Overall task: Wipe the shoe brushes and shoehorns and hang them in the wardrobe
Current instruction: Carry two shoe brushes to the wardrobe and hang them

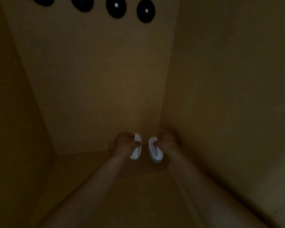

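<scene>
Reaching deep into a dim wardrobe [92, 76], both bare forearms stretch from the near edge toward the far right corner of its floor. On the left, the side wall [11, 112] stands well apart from the arms, and a wide stretch of floor lies open between that wall and the left forearm. High on the back panel, a row of four dark round discs [116, 7] with pale centres runs along the top edge of the view, well above the hands.

The left hand [124, 143] has its fingers curled around a white brush [136, 148], pinching it by its upper part; the brush stands on edge, its lower end hanging just above the floor near where the back panel meets it. A narrow gap separates this brush from the second white brush [155, 149], also on edge, with bristles faintly showing at its lower end. The right hand [167, 140] grips that one, fingertips hooked over its rim. This hand sits close to the corner where the back panel meets the right wall [229, 96], leaving little room on that side. Blur and darkness hide finer detail of the fingers.
</scene>
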A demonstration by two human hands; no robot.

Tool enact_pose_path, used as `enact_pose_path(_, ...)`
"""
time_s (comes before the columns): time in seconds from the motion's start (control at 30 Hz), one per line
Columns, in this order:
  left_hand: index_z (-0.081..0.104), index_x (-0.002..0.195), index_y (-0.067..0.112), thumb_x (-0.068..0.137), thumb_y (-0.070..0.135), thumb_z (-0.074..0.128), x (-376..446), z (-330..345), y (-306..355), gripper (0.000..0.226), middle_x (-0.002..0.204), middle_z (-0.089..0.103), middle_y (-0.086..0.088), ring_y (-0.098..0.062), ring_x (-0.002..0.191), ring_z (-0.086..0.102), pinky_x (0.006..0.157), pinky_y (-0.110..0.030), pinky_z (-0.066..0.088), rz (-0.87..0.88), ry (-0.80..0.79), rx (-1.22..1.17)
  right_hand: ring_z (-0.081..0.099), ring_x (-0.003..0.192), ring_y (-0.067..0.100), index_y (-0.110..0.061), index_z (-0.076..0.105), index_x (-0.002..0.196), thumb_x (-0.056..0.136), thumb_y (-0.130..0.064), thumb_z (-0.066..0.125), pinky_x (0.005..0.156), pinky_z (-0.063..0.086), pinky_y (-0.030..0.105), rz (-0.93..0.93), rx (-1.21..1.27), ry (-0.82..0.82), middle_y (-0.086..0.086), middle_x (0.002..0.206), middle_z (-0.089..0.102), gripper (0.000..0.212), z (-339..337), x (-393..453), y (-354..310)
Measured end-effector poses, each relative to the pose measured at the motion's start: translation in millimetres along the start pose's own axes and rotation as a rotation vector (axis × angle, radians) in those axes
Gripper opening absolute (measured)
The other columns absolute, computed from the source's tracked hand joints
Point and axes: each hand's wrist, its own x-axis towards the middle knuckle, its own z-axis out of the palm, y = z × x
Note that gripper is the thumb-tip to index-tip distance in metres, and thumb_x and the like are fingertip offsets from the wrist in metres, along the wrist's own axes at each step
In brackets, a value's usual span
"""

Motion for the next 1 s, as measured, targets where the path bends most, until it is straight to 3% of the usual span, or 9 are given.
enact_pose_path(0.13,0.047,0.139,0.006,0.080,0.001,0.078,28,9,-11,0.067,0.131,0.059,-0.018,-0.033,0.112,0.062,0.077,-0.035,0.055,-0.035,-0.045,0.034,0.052,0.128,0.028,-0.017,0.048,0.143,0.094,-0.014,0.064,0.099,0.050,0.036,-0.025,-0.147,-0.019,0.008,0.144,0.051,0.051,11,25,8)
enact_pose_path(0.23,0.040,0.144,0.003,0.080,-0.007,0.074,44,21,-19,0.073,0.135,0.055,-0.021,-0.036,0.118,0.058,0.086,-0.037,0.052,-0.062,-0.055,-0.010,0.044,0.137,0.030,-0.015,0.039,0.150,0.092,-0.006,0.065,0.108,0.044,0.039,-0.035,-0.123,-0.125,0.011,0.152,0.042,0.064,18,39,18)
enact_pose_path(0.37,0.031,0.150,0.000,0.082,-0.011,0.070,61,31,-31,0.079,0.146,0.046,-0.022,-0.034,0.130,0.049,0.104,-0.042,0.046,-0.075,-0.091,0.017,0.046,0.135,0.029,-0.012,0.046,0.145,0.100,-0.009,0.055,0.109,0.042,0.035,0.022,-0.227,-0.212,0.012,0.150,0.044,0.047,35,57,20)
enact_pose_path(0.47,0.027,0.150,-0.003,0.084,-0.014,0.067,70,38,-42,0.078,0.151,0.039,-0.022,-0.034,0.136,0.043,0.107,-0.037,0.041,-0.085,-0.102,0.035,0.051,0.130,0.027,-0.009,0.054,0.138,0.102,-0.011,0.051,0.103,0.044,0.032,0.016,-0.272,-0.189,0.012,0.144,0.050,0.036,44,67,24)
enact_pose_path(0.57,0.027,0.148,-0.007,0.088,-0.016,0.060,76,44,-54,0.069,0.150,0.040,-0.024,-0.036,0.137,0.042,0.100,-0.021,0.042,-0.090,-0.091,0.056,0.048,0.133,0.027,-0.009,0.050,0.142,0.102,-0.010,0.050,0.104,0.043,0.032,0.006,-0.304,-0.200,0.012,0.148,0.047,0.039,51,77,34)
enact_pose_path(0.77,0.042,0.141,-0.007,0.084,-0.018,0.064,87,50,-67,0.063,0.141,0.050,-0.024,-0.034,0.126,0.052,0.098,-0.036,0.046,-0.128,-0.101,0.062,0.045,0.136,0.025,-0.009,0.050,0.142,0.104,-0.016,0.048,0.112,0.037,0.032,-0.020,-0.340,-0.160,0.012,0.150,0.045,0.039,60,87,42)
enact_pose_path(0.9,0.063,0.101,-0.001,0.084,-0.022,0.061,91,52,-70,0.026,0.100,0.060,-0.008,-0.024,0.094,0.059,0.067,-0.016,0.049,-0.101,-0.142,0.049,0.052,0.129,0.025,-0.007,0.060,0.129,0.103,-0.017,0.049,0.107,0.039,0.030,-0.075,-0.387,-0.108,0.012,0.139,0.055,0.030,60,87,47)
enact_pose_path(0.97,0.062,0.101,0.004,0.080,-0.019,0.067,90,49,-73,0.032,0.099,0.061,-0.003,-0.024,0.100,0.061,0.061,-0.014,0.050,-0.071,-0.150,0.066,0.050,0.130,0.024,-0.007,0.059,0.129,0.104,-0.022,0.045,0.110,0.036,0.029,-0.118,-0.455,-0.093,0.012,0.141,0.053,0.032,63,85,50)
enact_pose_path(1.0,0.063,0.109,0.004,0.078,-0.017,0.069,89,48,-75,0.038,0.107,0.065,-0.007,-0.027,0.106,0.063,0.068,-0.019,0.055,-0.063,-0.148,0.057,0.048,0.132,0.024,-0.007,0.057,0.131,0.105,-0.024,0.042,0.113,0.033,0.030,-0.141,-0.485,-0.086,0.012,0.144,0.051,0.034,65,85,53)
